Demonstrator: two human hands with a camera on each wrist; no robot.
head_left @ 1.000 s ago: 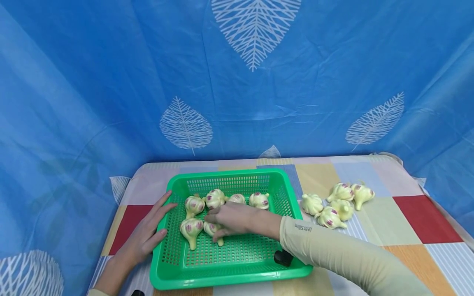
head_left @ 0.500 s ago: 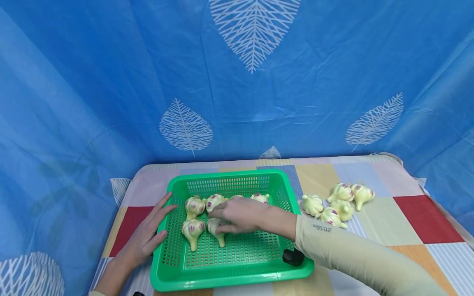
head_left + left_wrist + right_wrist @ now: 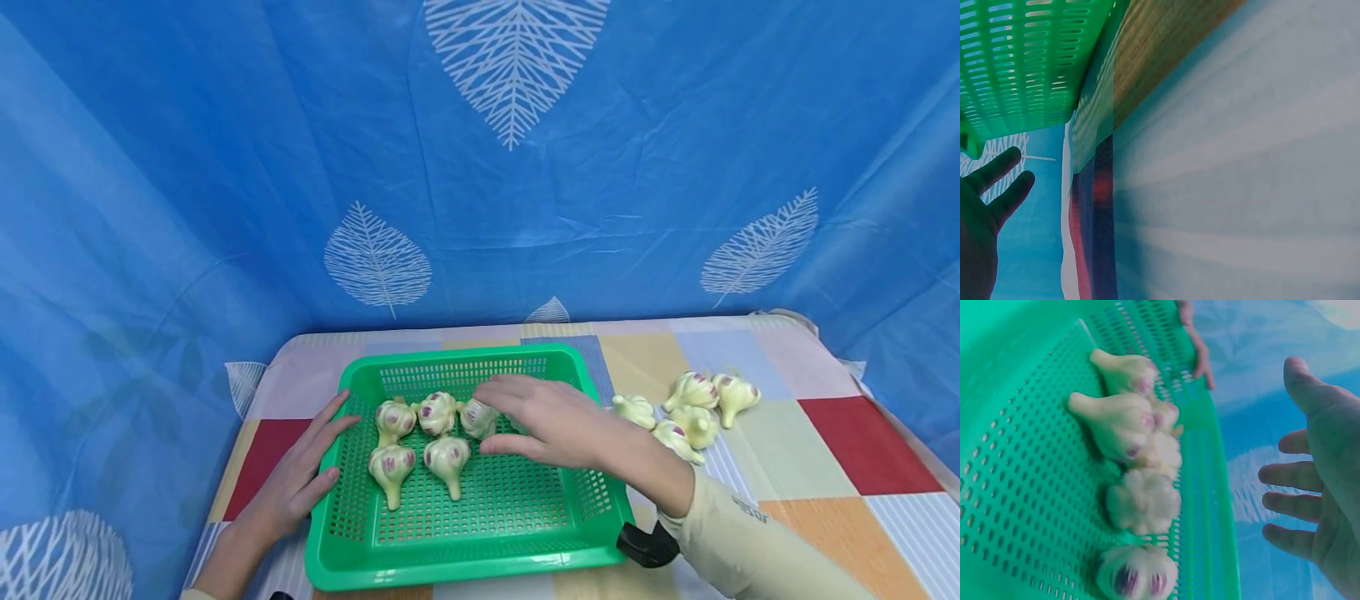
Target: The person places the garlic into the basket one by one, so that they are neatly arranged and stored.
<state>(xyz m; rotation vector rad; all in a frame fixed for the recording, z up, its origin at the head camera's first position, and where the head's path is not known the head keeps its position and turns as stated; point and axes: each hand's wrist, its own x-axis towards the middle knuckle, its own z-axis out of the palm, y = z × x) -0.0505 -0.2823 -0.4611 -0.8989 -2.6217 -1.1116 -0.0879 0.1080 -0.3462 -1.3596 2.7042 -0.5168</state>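
Pale yellow-white garlic bulbs with purple blotches, glossy and uniform enough to read as moulded replicas, likely light, stiff and a little slick. Five show in the green basket (image 3: 341, 467), a perforated plastic tray with raised walls standing on the bench (image 3: 840, 442), which is covered in a checked cloth. Front row: one bulb (image 3: 390, 467) and a second (image 3: 447, 455), stems towards the viewer. Back row: one bulb (image 3: 395, 418), one (image 3: 438, 412), and the bulb nearest the fingers (image 3: 477, 416), just beside the right hand; more may lie hidden behind that hand. Right hand (image 3: 551, 421): over the basket's far right part, fingers spread and nearly straight, holding nothing; the right wrist view shows the open palm (image 3: 1329, 494) above the row of bulbs (image 3: 1141, 500). Left hand (image 3: 296, 483): flat against the basket's left rim, fingers extended, thumb by the wall, steadying it. A loose cluster of further bulbs (image 3: 693, 404) lies on the bench to the right of the basket, well apart from the left hand. Handling judgement: each bulb should take a pinch across its round body, where the ribbed lobes give purchase; the tapered stem is a narrower, poorer hold, and a rounded bulb may roll when set down. Blue leaf-print curtain (image 3: 480, 167) behind.
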